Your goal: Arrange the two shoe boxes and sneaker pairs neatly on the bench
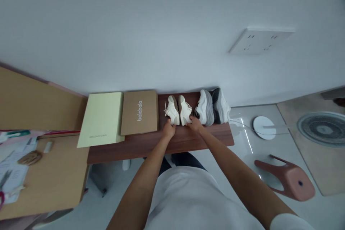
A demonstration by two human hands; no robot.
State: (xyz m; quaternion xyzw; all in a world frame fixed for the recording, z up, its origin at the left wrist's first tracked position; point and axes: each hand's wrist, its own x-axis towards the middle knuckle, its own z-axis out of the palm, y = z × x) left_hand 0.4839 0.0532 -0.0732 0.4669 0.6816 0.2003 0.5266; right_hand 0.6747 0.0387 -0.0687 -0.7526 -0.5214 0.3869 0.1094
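Left hand [169, 128] grips left cream shoe [172, 110] | right hand [194, 123] grips its mate [184, 110] | risk: nudging grey sneakers [212, 107] off bench [161, 143] right end

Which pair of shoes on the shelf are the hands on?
The small cream pair, left hand and right hand at its heels; the grey chunky pair beside it is untouched.

Left hand [169, 128] gripping heel of left cream shoe [172, 110], right hand [194, 123] on right cream shoe [184, 110], both at desk [161, 143] far edge; grey sneakers [212, 107] toward right end, brown box [139, 112] and pale box [101, 118] leftward
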